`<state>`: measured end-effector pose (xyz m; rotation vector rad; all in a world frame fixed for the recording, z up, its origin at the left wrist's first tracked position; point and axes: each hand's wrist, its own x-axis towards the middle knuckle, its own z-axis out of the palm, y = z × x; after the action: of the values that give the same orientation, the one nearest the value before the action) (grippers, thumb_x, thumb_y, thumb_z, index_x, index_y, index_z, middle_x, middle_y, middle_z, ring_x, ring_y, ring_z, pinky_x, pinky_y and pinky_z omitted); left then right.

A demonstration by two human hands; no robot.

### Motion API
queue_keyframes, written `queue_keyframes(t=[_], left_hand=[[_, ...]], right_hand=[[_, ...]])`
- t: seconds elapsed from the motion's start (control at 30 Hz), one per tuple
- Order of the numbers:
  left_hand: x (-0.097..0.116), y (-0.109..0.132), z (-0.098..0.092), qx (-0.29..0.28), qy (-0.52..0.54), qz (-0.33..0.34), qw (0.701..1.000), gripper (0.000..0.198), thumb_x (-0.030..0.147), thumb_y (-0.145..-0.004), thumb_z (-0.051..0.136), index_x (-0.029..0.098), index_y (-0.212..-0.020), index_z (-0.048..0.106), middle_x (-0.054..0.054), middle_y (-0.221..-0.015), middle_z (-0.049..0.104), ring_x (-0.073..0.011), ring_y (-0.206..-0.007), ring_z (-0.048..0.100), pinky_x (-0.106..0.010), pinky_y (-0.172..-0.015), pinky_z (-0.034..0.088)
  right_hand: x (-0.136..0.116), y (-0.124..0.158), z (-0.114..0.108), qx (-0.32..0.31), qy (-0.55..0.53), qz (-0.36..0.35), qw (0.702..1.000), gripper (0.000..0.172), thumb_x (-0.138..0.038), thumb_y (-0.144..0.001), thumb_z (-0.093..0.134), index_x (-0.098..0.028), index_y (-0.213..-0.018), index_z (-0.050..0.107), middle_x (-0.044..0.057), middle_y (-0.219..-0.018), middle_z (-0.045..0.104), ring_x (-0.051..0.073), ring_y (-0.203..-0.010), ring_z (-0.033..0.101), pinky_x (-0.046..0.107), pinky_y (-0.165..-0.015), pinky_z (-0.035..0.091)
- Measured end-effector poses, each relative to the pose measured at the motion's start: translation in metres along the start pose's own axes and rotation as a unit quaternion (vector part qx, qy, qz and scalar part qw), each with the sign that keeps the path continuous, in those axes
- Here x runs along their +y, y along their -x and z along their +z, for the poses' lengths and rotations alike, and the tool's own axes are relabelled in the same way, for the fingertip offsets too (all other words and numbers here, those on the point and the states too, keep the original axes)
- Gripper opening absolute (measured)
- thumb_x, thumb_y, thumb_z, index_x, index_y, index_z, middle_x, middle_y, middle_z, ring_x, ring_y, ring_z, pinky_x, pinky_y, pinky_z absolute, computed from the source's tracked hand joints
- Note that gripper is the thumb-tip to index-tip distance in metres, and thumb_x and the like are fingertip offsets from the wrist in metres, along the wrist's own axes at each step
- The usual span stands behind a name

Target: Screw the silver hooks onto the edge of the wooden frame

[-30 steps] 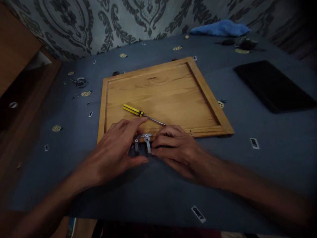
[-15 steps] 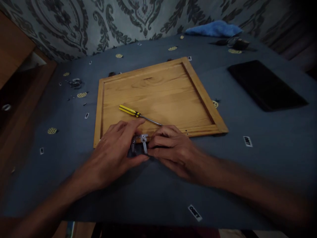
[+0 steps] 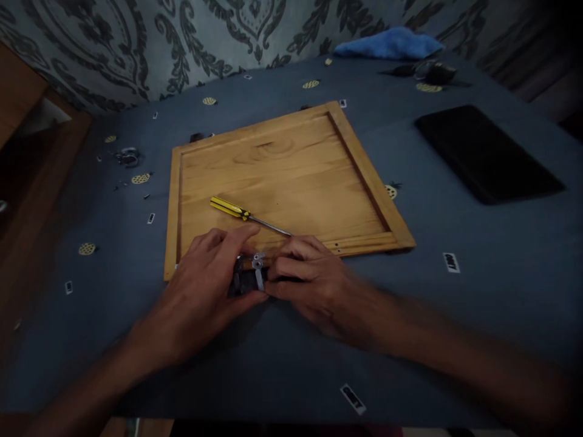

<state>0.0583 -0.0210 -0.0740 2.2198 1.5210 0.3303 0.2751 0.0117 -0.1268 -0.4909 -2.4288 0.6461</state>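
A framed wooden panel point(image 3: 273, 182) lies on the blue patterned tablecloth. At its near edge is a metal bracket point(image 3: 259, 270) with a screw head showing. My left hand point(image 3: 204, 276) curves around the bracket's left side, its thumb below and index finger above. From the right, my right hand point(image 3: 314, 276) has its fingers bent together against the bracket; its fingertips are partly hidden. A yellow-handled screwdriver point(image 3: 230, 208) rests on the panel, its shaft tip close to my right knuckles.
A black flat object point(image 3: 487, 155) lies at the right. Behind it are a blue cloth point(image 3: 392, 44) and a dark tool point(image 3: 435, 71). Metal parts point(image 3: 127, 156) and small screws point(image 3: 146, 196) sit left of the panel. A wooden cabinet point(image 3: 59, 164) borders the left side.
The view has shifted slightly, moving most things left in the picture. My hands stay around the bracket, with the right fingers a little closer over it.
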Motion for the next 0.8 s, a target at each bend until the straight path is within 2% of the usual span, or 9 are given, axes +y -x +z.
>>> queue_keyframes(t=[0.3,0.5,0.63,0.8], left_hand=[[0.0001,0.0014,-0.0001,-0.002,0.007,-0.012,1.0,0.073,0.022,-0.083,0.078,0.034,-0.142,0.037,-0.003,-0.12,0.065,-0.0275,-0.113,0.058,-0.045,-0.093,0.051],[0.0004,0.0024,0.0017,0.014,0.014,-0.004,1.0,0.078,0.025,-0.083,0.079,0.036,-0.145,0.034,-0.003,-0.117,0.065,-0.0279,-0.111,0.058,-0.044,-0.092,0.052],[0.0015,0.0034,0.0019,0.018,0.01,-0.006,1.0,0.075,0.025,-0.085,0.077,0.035,-0.145,0.034,-0.003,-0.117,0.065,-0.0281,-0.112,0.058,-0.045,-0.092,0.052],[0.0013,0.0032,0.0014,0.018,0.011,-0.005,1.0,0.075,0.025,-0.085,0.076,0.036,-0.145,0.034,-0.003,-0.117,0.065,-0.0279,-0.112,0.059,-0.044,-0.092,0.052]], right_hand=[[0.0007,-0.0007,0.0003,-0.002,-0.022,-0.004,1.0,0.024,-0.006,-0.095,0.049,-0.02,-0.098,0.067,0.003,-0.092,0.069,0.02,-0.093,0.053,0.04,-0.089,0.042],[0.0015,0.0005,0.0006,0.013,-0.025,0.003,1.0,0.02,-0.015,-0.101,0.048,-0.019,-0.101,0.068,0.005,-0.095,0.07,0.022,-0.094,0.055,0.042,-0.085,0.045],[0.0012,0.0033,0.0021,0.055,0.013,0.011,0.998,0.022,-0.018,-0.103,0.048,-0.021,-0.109,0.069,0.006,-0.097,0.072,0.023,-0.096,0.058,0.042,-0.085,0.047],[-0.0006,0.0047,0.0009,0.055,0.066,0.004,0.996,0.023,-0.016,-0.102,0.051,-0.022,-0.11,0.071,0.005,-0.098,0.073,0.024,-0.096,0.06,0.042,-0.085,0.048]])
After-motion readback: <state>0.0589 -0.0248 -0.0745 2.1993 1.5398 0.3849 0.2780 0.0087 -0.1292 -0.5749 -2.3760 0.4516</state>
